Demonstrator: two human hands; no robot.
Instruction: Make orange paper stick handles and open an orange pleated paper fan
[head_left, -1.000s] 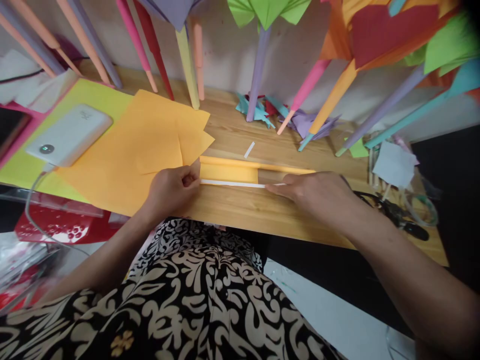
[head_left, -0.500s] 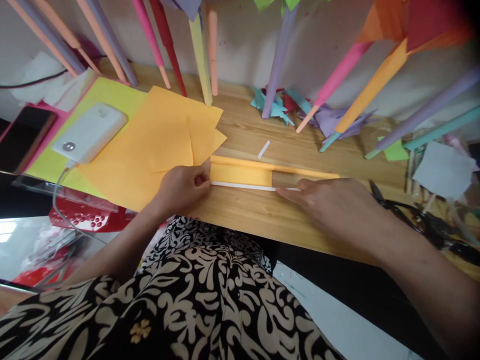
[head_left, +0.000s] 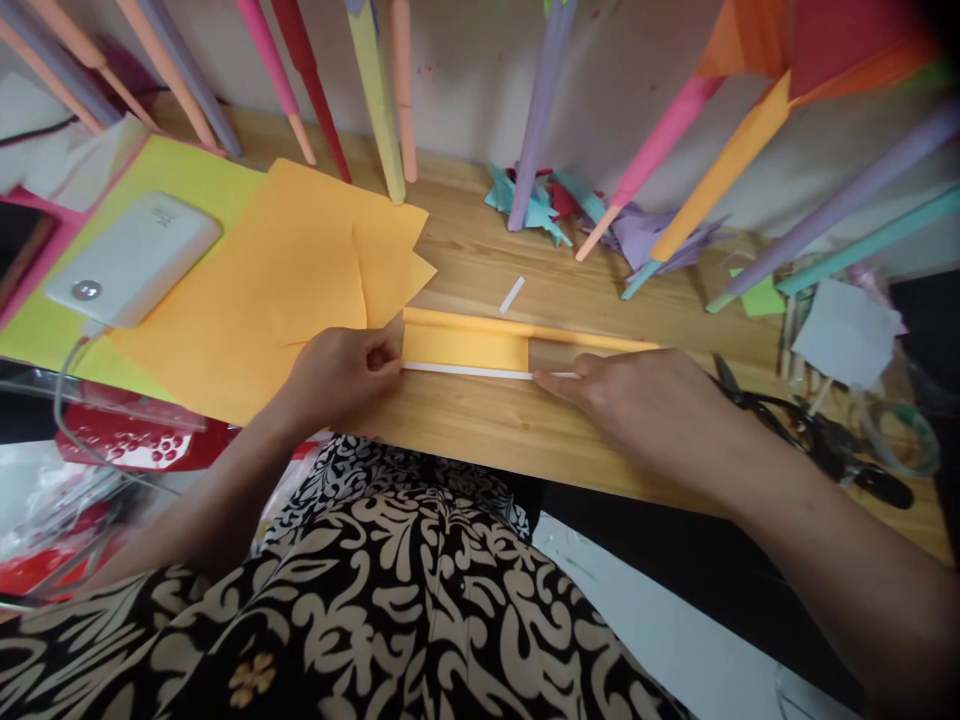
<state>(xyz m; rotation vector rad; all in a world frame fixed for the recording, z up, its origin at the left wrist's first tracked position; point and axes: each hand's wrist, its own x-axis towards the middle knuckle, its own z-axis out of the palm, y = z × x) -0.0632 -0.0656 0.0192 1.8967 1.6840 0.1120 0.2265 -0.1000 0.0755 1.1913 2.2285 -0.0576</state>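
Note:
A narrow white strip (head_left: 466, 371), which looks like tape, runs along the near edge of a yellow-orange paper piece (head_left: 465, 350). My left hand (head_left: 341, 375) is closed in a pinch at the strip's left end, at the paper's near left corner. My right hand (head_left: 637, 400) has its index finger laid on the strip just past the paper's right edge, with the thumb beside it and the other fingers curled under. A long rolled orange paper tube (head_left: 592, 338) lies along the paper's far edge, reaching rightward behind my right hand.
Orange sheets (head_left: 247, 270) and a white power bank (head_left: 135, 258) with a cable lie left. A small white scrap (head_left: 512, 294) rests beyond the tube. Black scissors (head_left: 810, 425) lie right. Coloured paper tubes (head_left: 532, 120) lean along the wall; folded paper pieces (head_left: 660, 235) lie beneath.
The view has swung slightly right, so everything appears shifted left. Both hands keep their places on the strip, and the paper and tube stay put.

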